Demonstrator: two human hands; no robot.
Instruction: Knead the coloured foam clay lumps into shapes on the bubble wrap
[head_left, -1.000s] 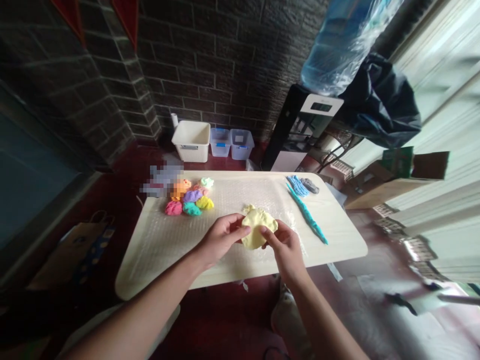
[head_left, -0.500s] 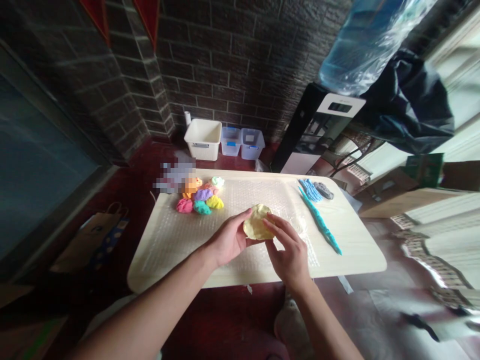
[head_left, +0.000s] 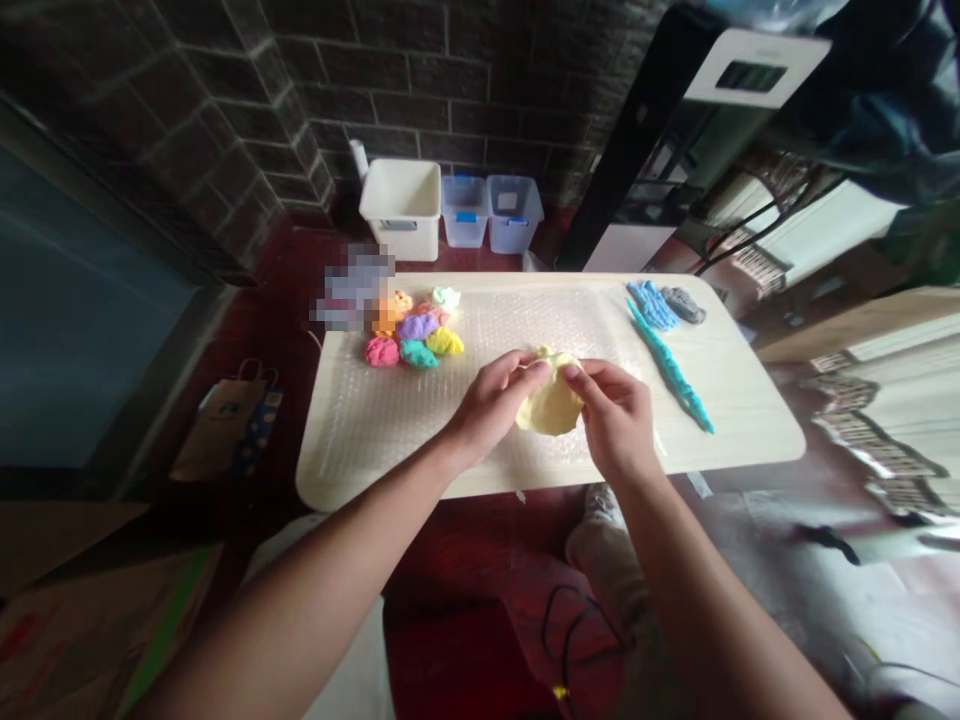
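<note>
A flattened, roundish piece of pale yellow modelling clay (head_left: 551, 405) is held up over the table, with an uneven edge. My left hand (head_left: 495, 400) pinches its upper left rim between thumb and fingers. On the other side my right hand (head_left: 616, 405) grips the upper right rim, thumb on the near face. Fingers behind the clay are hidden. Beneath lies a sheet of bubble wrap (head_left: 405, 420). Several coloured clay lumps, among them a pink lump (head_left: 382, 351) and a purple lump (head_left: 417, 327), sit at the back left.
The pale wooden table (head_left: 750, 420) carries a long turquoise clay roll (head_left: 671, 370), blue clay strands (head_left: 653, 305) and a grey clay piece (head_left: 684, 304) at right. Behind stand a white bin (head_left: 403, 205), two clear boxes and a water dispenser (head_left: 637, 190). Paper bags (head_left: 221, 425) lean left.
My right hand has gone from resting its fingers on the clay's face to gripping its rim. The clay now hangs more upright between both hands. The view has tilted downward.
</note>
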